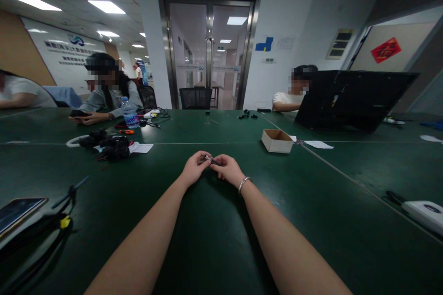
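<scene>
I look down on a wide green table [214, 239] that fills most of the view, and its dark felt-like top is my main worry: anything tiny that slips here would be hard to spot against it. Across from me a black laptop [349, 99] stands open with a seated person [294, 94] behind it, and another person [104, 92] sits at the far left holding a phone; a nudge to the table from either side could jolt my grip.

Nearer, a small open cardboard box [277, 140] sits just right of centre, well apart from my hands. To the left lies a heap of black cables and parts [109, 145], with a water bottle [129, 113] behind it. A phone [17, 212] and a black strap [58, 221] lie at my left edge.

My left hand [194, 170] and right hand [228, 170] meet above the table, fingertips of both pinched on a small dark part [209, 159] held between them. It is too small for me to tell what it is. I judge the pinch shallow: if either hand twists or loosens, the part could drop and roll away.
</scene>
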`<act>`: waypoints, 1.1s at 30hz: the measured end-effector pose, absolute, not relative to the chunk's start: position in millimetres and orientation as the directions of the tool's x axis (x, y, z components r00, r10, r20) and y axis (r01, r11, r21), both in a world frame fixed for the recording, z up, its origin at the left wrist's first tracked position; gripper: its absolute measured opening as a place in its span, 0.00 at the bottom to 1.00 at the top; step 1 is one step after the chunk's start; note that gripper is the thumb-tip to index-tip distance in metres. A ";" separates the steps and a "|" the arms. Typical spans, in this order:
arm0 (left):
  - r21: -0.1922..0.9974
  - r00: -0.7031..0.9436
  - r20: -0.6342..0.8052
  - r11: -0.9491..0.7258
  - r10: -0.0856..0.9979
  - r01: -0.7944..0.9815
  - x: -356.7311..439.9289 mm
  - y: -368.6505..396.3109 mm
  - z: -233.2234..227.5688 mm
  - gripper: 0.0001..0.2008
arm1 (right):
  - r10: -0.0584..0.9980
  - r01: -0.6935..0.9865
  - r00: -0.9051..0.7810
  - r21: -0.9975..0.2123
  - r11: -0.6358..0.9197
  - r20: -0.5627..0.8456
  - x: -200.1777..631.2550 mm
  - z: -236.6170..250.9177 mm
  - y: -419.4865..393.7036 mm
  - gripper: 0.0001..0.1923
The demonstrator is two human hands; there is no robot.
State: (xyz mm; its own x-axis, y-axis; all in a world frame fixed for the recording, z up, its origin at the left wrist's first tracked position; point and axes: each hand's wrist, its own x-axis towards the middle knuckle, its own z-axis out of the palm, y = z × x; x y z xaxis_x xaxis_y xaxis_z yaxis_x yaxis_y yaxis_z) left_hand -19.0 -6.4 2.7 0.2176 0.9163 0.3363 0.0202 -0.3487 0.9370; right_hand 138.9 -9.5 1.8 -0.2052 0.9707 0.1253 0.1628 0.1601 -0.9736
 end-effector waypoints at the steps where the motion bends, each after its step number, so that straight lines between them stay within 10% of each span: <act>1: 0.938 0.200 0.336 -0.347 0.920 0.020 -18.8 -6.0 3.0 0.13 | 0.970 0.101 -0.214 -0.985 0.141 0.117 139.9 2.5 -9.3 0.10; 9: 0.977 0.163 0.213 -0.207 0.963 -0.055 -19.7 -5.0 3.9 0.19 | 0.988 -0.218 -0.155 -0.976 -0.018 0.016 148.5 10.8 -11.7 0.10; 33: 0.981 0.144 0.184 -0.190 0.972 0.033 -21.6 -8.1 7.0 0.17 | 0.985 -0.283 -0.168 -0.956 -0.076 -0.029 149.8 15.3 -13.5 0.10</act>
